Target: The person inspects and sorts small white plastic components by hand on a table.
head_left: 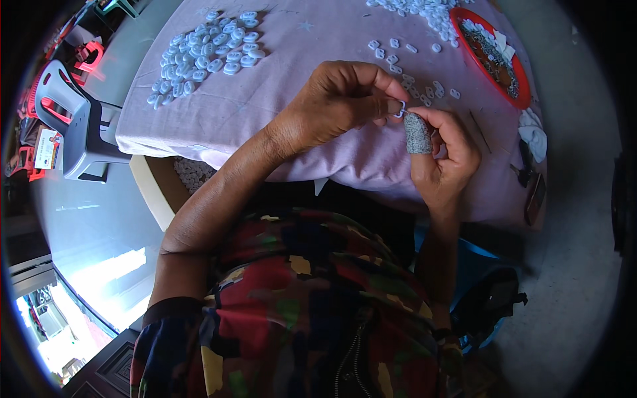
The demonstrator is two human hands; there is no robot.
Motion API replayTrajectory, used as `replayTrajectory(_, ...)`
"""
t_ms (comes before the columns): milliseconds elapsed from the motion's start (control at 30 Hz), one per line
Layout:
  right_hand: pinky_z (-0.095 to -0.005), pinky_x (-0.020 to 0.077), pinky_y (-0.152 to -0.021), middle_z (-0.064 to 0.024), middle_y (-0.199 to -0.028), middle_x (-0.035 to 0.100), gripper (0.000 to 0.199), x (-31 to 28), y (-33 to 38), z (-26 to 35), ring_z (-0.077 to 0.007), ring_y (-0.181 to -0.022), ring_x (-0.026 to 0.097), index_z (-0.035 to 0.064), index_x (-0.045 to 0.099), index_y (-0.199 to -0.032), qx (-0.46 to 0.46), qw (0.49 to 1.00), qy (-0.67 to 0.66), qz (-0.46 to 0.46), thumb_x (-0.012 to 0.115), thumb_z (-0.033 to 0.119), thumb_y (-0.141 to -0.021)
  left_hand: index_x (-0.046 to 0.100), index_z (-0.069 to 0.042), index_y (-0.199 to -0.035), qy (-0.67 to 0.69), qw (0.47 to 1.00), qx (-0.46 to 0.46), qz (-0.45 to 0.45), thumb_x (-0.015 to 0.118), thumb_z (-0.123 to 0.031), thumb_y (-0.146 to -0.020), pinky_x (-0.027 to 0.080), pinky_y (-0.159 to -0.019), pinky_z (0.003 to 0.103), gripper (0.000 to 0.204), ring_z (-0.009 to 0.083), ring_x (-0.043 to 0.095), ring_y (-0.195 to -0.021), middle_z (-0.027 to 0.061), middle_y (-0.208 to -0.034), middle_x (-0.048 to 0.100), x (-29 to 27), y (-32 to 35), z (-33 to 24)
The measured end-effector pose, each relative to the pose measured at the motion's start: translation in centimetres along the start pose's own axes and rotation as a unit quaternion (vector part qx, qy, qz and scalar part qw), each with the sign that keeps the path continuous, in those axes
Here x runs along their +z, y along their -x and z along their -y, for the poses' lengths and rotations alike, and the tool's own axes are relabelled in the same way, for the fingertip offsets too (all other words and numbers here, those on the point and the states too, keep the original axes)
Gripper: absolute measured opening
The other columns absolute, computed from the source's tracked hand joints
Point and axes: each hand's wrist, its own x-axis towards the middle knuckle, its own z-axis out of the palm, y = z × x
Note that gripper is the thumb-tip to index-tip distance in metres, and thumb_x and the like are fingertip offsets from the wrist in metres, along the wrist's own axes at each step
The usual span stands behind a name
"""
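In front of me, above the near part of the table, my left hand (338, 106) pinches a small white plastic piece (400, 110) between thumb and fingertips. My right hand (446, 142) meets it there, its thumb and index finger closed together beside the piece. A grey speckled wrap (417, 132) covers the right thumb. Whatever sits between those right fingertips is too small to make out. Just beyond the hands, several loose white pieces (428, 91) lie scattered on the cloth.
A pink cloth covers the table (292, 40). White pieces form a pile (209, 53) at left and another (424, 14) at far right. A red tray (524, 93) holds small metal parts. Keys (522, 174) and a phone (535, 199) lie right; a carton (156, 192) and grey chair (83, 126) stand left.
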Motion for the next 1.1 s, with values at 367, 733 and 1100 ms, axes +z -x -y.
replayTrajectory(367,-0.0210,0.0408,-0.055,-0.0026,-0.077,0.061,0.017,0.55,0.02,-0.40,-0.0087,-0.062,0.053,0.0006,0.067,-0.094,-0.046,0.999,0.019,-0.009,0.061,-0.004,-0.078,0.068,0.002,-0.101,-0.006,1.000,0.008,-0.026,0.065,0.002,-0.088,0.054,-0.078,0.022,0.013,0.0081,0.065,-0.083,0.0055,-0.090,0.069,0.30,-0.05,0.50)
replayTrajectory(733,-0.0225,0.0464,-0.060,-0.0057,-0.081,0.064,0.019,0.50,-0.23,-0.30,-0.0107,-0.069,0.060,-0.0014,0.065,-0.097,-0.045,0.999,0.024,0.014,0.060,-0.005,-0.079,0.068,-0.002,-0.103,-0.006,1.000,-0.006,-0.027,0.063,-0.009,-0.093,0.044,-0.061,0.016,0.013,0.0020,0.058,-0.072,-0.0002,-0.083,0.067,0.26,0.05,0.41)
replayTrajectory(1100,-0.0178,0.0384,-0.056,-0.0018,-0.082,0.063,0.023,0.60,-0.12,-0.13,-0.0053,-0.065,0.051,-0.0012,0.067,-0.099,0.019,1.000,-0.005,0.005,0.059,-0.005,-0.077,0.067,-0.004,-0.104,0.011,1.000,0.007,-0.029,0.064,-0.011,-0.093,0.041,-0.060,0.017,0.014,0.0021,0.056,-0.071,-0.0006,-0.083,0.067,-0.04,-0.01,0.92)
